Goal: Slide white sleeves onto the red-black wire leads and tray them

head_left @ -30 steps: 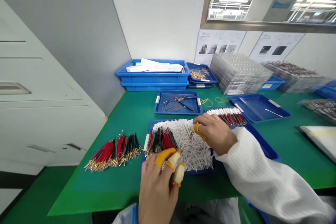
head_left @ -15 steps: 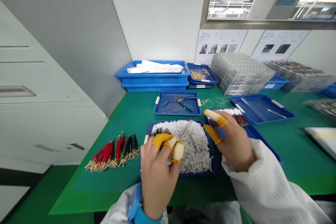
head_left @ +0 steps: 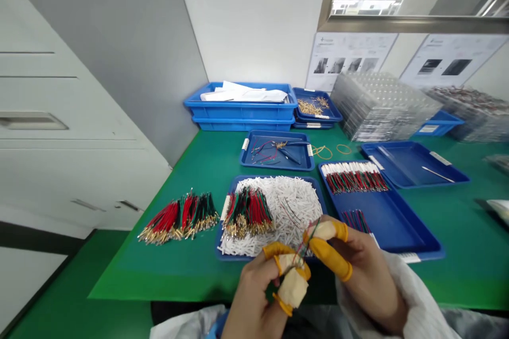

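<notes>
Near the front edge of the green bench (head_left: 115, 275), the left hand (head_left: 254, 296) and right hand (head_left: 368, 275) are pinching thin coloured wires (head_left: 305, 246) between capped fingertips; the wires look light and floppy, so a grip close to their ends should suit them.

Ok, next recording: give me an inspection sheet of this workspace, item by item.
surface: green workbench.
job's things: thin coloured wires between the hands; red, green and black pinned wire bundles on white sleeves in a blue tray.
clutter: pliers, rubber bands.
grips: left hand and right hand, in orange finger cots, both pinching the wires.
cables: nothing seen besides those wires.
surroundings: white cabinet, wall posters, stacked clear trays.
</notes>
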The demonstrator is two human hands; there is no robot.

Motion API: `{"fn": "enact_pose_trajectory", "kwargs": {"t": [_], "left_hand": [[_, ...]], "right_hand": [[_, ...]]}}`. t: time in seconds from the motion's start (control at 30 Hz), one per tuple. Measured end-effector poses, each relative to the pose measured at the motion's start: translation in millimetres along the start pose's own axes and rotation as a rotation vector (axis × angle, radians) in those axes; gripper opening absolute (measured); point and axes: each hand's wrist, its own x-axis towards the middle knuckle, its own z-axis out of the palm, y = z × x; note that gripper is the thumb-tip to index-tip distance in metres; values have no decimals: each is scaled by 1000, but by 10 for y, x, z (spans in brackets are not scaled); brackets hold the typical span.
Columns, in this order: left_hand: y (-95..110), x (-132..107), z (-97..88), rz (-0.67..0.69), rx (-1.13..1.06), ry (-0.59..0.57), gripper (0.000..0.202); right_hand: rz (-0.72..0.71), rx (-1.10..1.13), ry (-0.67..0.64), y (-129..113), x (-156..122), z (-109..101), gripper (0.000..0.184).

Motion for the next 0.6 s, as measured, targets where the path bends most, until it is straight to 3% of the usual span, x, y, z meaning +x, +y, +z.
{"fn": "enact_pose_trajectory", "kwargs": {"t": [0.13, 0.23, 0.4, 0.5, 0.6], "left_hand": [[3, -26, -10, -28, 14, 40, 18], [-11, -45, 14, -113, -16, -25, 18], [-11, -52, 79, -261, -244, -77, 13], [-2, -43, 116, -263, -378, -126, 14], [-36, -46, 135, -270, -426, -152, 13]], "right_hand": [[-9, -20, -9, 20, -39, 10, 8], [-2, -44, -20, 41, -50, 27, 11], [-59, -45, 6, 48, -135, 44, 7], [-146, -36, 84, 57, -194, 41, 4], [-108, 20, 97, 69, -185, 24, 7]]}}
